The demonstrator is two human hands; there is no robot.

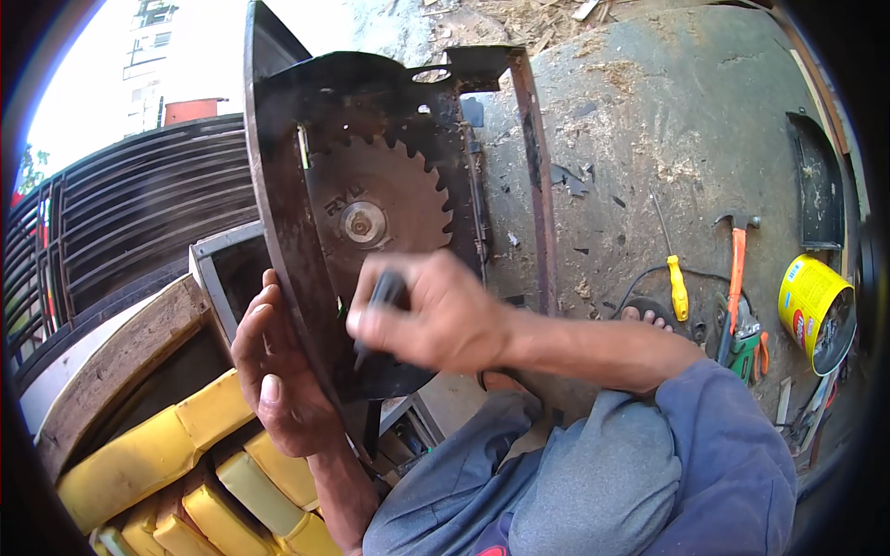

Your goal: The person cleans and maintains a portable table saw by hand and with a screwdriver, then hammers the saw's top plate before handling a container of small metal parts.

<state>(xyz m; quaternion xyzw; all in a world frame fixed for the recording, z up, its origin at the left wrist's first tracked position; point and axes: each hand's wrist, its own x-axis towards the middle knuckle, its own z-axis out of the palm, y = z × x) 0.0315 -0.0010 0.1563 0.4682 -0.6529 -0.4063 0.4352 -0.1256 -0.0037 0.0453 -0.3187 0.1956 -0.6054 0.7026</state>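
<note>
A dark metal saw table (263, 185) stands on its edge in front of me, its housing facing me. Inside it sits a toothed circular saw blade (399, 190) with a round hub (362, 225) at its centre. My left hand (287, 398) holds the plate's left edge, fingers curled against its outer side and the thumb pointing up. Lower in the housing, my right hand (454, 310) is closed round a short black-handled tool (391, 289). The tool's tip points down toward the housing's lower part; motion blurs the hand, and the tool's exact kind is unclear.
On the ground at right lie a yellow-handled screwdriver (679, 287), an orange-handled hammer (738, 250), a green power tool (744, 357) and a black tray (816, 185). A yellow can (816, 310) stands beside them. Yellow blocks (139, 445) are stacked at lower left, below a metal railing (148, 204).
</note>
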